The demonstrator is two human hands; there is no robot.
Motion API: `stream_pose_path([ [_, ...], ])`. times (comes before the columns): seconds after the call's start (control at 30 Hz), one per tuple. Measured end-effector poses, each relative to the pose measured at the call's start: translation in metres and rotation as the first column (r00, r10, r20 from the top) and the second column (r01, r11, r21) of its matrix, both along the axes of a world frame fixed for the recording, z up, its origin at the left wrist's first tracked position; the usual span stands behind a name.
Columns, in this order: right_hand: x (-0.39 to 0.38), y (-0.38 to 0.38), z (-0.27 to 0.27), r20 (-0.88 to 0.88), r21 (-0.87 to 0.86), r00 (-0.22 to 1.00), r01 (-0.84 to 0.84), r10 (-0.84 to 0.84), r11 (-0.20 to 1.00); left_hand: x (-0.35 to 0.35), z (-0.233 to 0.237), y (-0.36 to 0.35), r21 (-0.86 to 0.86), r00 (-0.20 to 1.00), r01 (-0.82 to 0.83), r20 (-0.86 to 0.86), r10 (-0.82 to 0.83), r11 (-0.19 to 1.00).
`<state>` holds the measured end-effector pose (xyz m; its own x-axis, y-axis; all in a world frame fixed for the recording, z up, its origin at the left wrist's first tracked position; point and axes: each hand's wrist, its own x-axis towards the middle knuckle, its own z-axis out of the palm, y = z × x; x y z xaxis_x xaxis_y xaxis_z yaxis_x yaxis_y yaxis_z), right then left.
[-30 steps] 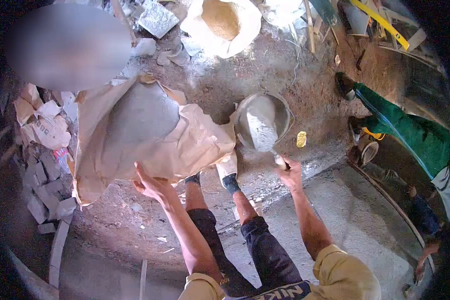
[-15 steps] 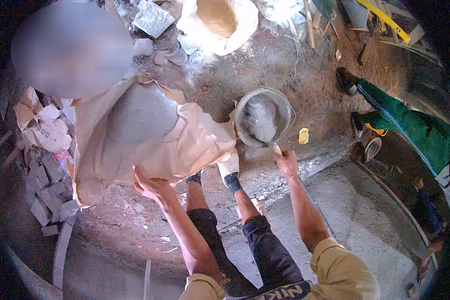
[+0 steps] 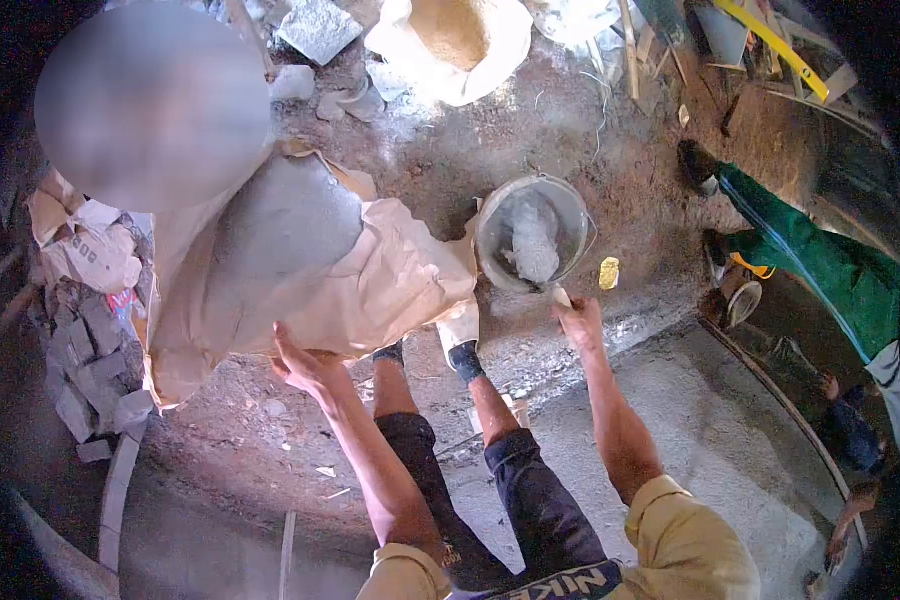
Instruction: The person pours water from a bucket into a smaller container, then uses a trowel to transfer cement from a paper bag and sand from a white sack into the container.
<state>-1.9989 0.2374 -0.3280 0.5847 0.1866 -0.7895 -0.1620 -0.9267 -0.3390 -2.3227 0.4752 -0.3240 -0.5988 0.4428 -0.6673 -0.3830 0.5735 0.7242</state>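
Note:
My left hand [image 3: 305, 368] is at the lower edge of a large torn paper bag [image 3: 310, 290], its fingers around that edge. Grey powder [image 3: 295, 220] lies in the bag's opening. To the right of the bag stands a bucket [image 3: 573, 240] with a heap of grey material [image 3: 533, 240] inside. Just below the bucket's rim, my right hand [image 3: 580, 322] is closed on a pale handle [image 3: 562, 297]. The handle's far end meets the bucket rim, and what it belongs to is hard to make out.
An open sack [image 3: 400, 50] of brown material stands at the top. Broken blocks [image 3: 90, 370] are piled at left. At right are a person's green-trousered legs [image 3: 830, 260], a yellow level [image 3: 775, 45], and another person's arm [image 3: 855, 510].
The view has shifted slightly. My right hand stays on the handle by the bucket, and my left hand remains at the bag's edge.

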Motion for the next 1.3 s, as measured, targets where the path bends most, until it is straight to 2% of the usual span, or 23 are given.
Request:
stream_pose_path([
  [0.17, -0.003, 0.002, 0.0, 0.048, 0.042, 0.997, 0.059, -0.06, 0.997, 0.008, 0.012, 0.004, -0.073, 0.998, 0.023, -0.055, -0.027, 0.997],
  [0.27, -0.001, 0.013, 0.009, -0.093, 0.06, 0.989, 0.12, -0.114, 0.991, 0.004, 0.003, 0.001, 0.012, 1.0, -0.01, 0.009, 0.01, 1.0],
  [0.33, 0.006, 0.003, 0.002, -0.177, -0.019, 0.973, 0.144, -0.145, 0.989, 0.001, 0.001, -0.001, -0.028, 1.0, -0.012, -0.005, 0.012, 1.0],
  [0.4, 0.009, -0.002, -0.004, -0.176, -0.046, 0.974, 0.134, -0.14, 0.99, -0.002, 0.0, -0.001, -0.065, 1.0, -0.017, -0.022, 0.016, 0.998],
  [0.47, 0.011, -0.006, -0.006, -0.175, -0.072, 0.976, 0.122, -0.133, 0.99, -0.004, -0.002, -0.001, -0.006, 0.999, 0.003, 0.034, -0.003, 1.0],
  [0.53, 0.009, -0.003, 0.001, -0.229, -0.021, 0.938, 0.262, -0.26, 0.965, -0.004, 0.001, 0.001, -0.017, 1.0, -0.015, 0.023, 0.016, 1.0],
  [0.57, 0.011, 0.0, 0.004, -0.229, -0.022, 0.94, 0.257, -0.255, 0.966, -0.003, 0.002, 0.002, -0.027, 0.999, -0.028, 0.017, 0.028, 0.999],
  [0.67, 0.018, 0.004, 0.014, -0.283, -0.142, 0.918, 0.245, -0.276, 0.959, -0.004, 0.003, 0.001, -0.053, 0.998, -0.061, 0.031, 0.063, 0.997],
  [0.77, 0.032, 0.002, 0.019, -0.497, -0.3, 0.749, 0.326, -0.439, 0.896, -0.019, -0.015, -0.004, -0.039, 0.983, -0.139, 0.114, 0.142, 0.99],
  [0.8, 0.034, -0.003, 0.017, -0.448, -0.261, 0.75, 0.41, -0.486, 0.874, -0.023, -0.02, -0.006, -0.023, 0.982, -0.164, 0.092, 0.166, 0.986],
  [0.83, 0.028, -0.003, 0.018, -0.415, -0.221, 0.741, 0.481, -0.528, 0.848, -0.028, -0.025, -0.009, -0.109, 0.985, -0.168, 0.029, 0.172, 0.98],
  [0.87, 0.033, -0.004, 0.028, -0.428, -0.284, 0.779, 0.365, -0.458, 0.887, -0.032, -0.031, -0.012, -0.194, 0.984, -0.18, -0.03, 0.177, 0.964],
  [0.9, 0.033, -0.003, 0.032, -0.443, -0.303, 0.772, 0.35, -0.456, 0.887, -0.036, -0.037, -0.016, -0.16, 0.984, -0.179, -0.025, 0.177, 0.971],
  [0.97, 0.005, 0.031, 0.067, -0.295, -0.145, 0.92, 0.222, -0.257, 0.964, -0.039, -0.044, -0.022, -0.102, 0.99, -0.137, 0.011, 0.139, 0.985],
  [1.0, 0.001, 0.032, 0.067, -0.306, -0.143, 0.922, 0.201, -0.237, 0.969, -0.041, -0.046, -0.026, -0.096, 0.987, -0.159, 0.002, 0.16, 0.983],
  [1.07, -0.003, 0.038, 0.068, -0.131, -0.015, 0.985, -0.111, 0.108, 0.994, -0.037, -0.036, -0.024, -0.071, 0.991, 0.001, 0.131, 0.009, 0.997],
  [1.1, -0.007, 0.052, 0.064, -0.044, 0.073, 0.953, -0.298, 0.301, 0.952, -0.028, -0.013, -0.01, -0.16, 0.991, 0.004, 0.131, 0.017, 0.987],
  [1.13, -0.014, 0.063, 0.05, 0.131, 0.175, 0.901, -0.431, 0.413, 0.885, -0.024, -0.006, -0.007, -0.159, 0.991, -0.012, 0.13, 0.033, 0.987],
  [1.17, -0.023, 0.077, 0.034, 0.309, 0.25, 0.817, -0.563, 0.486, 0.788, -0.023, -0.003, -0.006, -0.234, 0.992, 0.066, 0.12, -0.038, 0.97],
  [1.2, -0.036, 0.113, 0.031, 0.295, 0.22, 0.739, -0.669, 0.606, 0.71, -0.024, -0.002, -0.007, -0.31, 0.987, 0.142, 0.116, -0.111, 0.94],
  [1.23, -0.051, 0.157, 0.031, 0.276, 0.195, 0.644, -0.764, 0.714, 0.615, -0.029, -0.009, -0.014, -0.259, 0.961, 0.276, 0.082, -0.263, 0.926],
  [1.27, -0.069, 0.193, 0.025, 0.227, 0.199, 0.618, -0.786, 0.752, 0.586, -0.03, -0.003, -0.012, -0.26, 0.966, 0.259, 0.078, -0.247, 0.93],
  [1.3, -0.084, 0.222, 0.014, 0.178, 0.204, 0.59, -0.805, 0.787, 0.557, -0.03, 0.008, -0.005, -0.283, 0.927, 0.374, 0.104, -0.36, 0.883],
])
